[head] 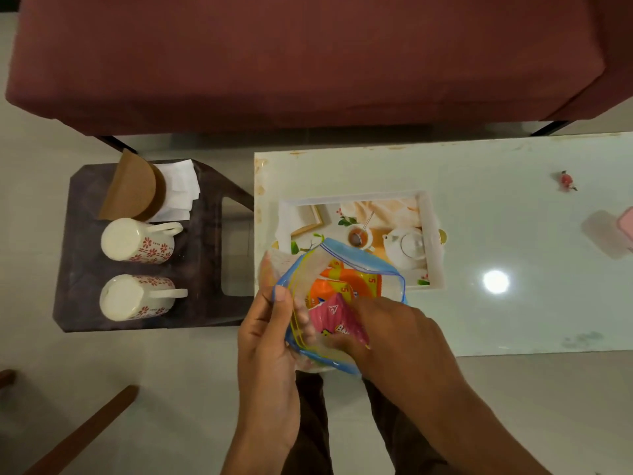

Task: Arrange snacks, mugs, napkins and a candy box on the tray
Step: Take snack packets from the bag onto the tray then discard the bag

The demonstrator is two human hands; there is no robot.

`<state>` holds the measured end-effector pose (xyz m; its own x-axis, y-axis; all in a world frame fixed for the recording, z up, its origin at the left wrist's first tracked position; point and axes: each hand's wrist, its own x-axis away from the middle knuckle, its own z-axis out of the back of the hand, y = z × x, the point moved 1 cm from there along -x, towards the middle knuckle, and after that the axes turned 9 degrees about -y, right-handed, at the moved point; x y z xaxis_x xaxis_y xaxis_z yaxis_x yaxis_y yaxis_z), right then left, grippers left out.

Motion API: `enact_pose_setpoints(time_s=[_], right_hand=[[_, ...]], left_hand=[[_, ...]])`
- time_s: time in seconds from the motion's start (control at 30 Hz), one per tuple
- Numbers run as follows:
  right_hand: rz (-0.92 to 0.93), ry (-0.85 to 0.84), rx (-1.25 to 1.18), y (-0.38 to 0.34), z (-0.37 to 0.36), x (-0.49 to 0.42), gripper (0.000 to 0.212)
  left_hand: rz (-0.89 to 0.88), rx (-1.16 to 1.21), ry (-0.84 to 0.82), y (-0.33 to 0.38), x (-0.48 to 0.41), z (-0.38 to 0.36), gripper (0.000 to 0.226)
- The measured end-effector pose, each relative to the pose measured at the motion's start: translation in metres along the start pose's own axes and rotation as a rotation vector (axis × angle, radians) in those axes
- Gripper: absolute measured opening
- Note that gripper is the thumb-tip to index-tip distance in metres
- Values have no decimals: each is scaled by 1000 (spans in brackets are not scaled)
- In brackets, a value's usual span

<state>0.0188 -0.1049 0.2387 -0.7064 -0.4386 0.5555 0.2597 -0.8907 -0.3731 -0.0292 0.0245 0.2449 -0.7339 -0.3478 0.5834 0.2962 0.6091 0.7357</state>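
A clear zip bag (356,260) with a blue rim is held open over the near left corner of the white tray (433,234), which has a teapot picture on its floor. My left hand (270,334) grips the bag's left edge. My right hand (390,334) reaches inside and pinches a pink snack packet (337,318). An orange snack packet (342,284) lies deeper in the bag. Two white mugs with red flowers (137,240) (137,298) lie on their sides on the dark stool (85,269), beside white napkins (180,190) in a brown holder (133,190).
The tray sits on a glossy white table (513,200). A wrapped red candy (567,181) lies far right on it, and a pink object (627,222) shows at the right edge. A maroon sofa (308,56) stands behind. A wooden chair part (85,430) is at lower left.
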Motion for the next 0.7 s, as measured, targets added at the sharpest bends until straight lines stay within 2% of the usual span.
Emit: enact_pose_setpoints(time_s=[0.1, 0.23, 0.3, 0.43, 0.5, 0.6, 0.7], right_hand=[[-25, 1, -2, -5, -11, -17, 36], [19, 55, -111, -10, -20, -25, 29], [30, 161, -146, -11, -21, -24, 26], [99, 534, -164, -6, -12, -17, 22], [147, 662, -228, -15, -9, -10, 26], [172, 690, -343, -30, 4, 1, 35], [61, 705, -440, -20, 29, 12, 20]], left_hand=[[-1, -18, 24, 1, -2, 8, 32], [-22, -102, 84, -5, -9, 18, 31], [-43, -149, 103, -7, -15, 20, 31], [-71, -236, 92, -13, -26, 13, 29], [-64, -306, 65, -13, -25, 17, 29], [-85, -367, 66, -6, -22, 26, 32], [-104, -280, 98, -1, -22, 36, 31]])
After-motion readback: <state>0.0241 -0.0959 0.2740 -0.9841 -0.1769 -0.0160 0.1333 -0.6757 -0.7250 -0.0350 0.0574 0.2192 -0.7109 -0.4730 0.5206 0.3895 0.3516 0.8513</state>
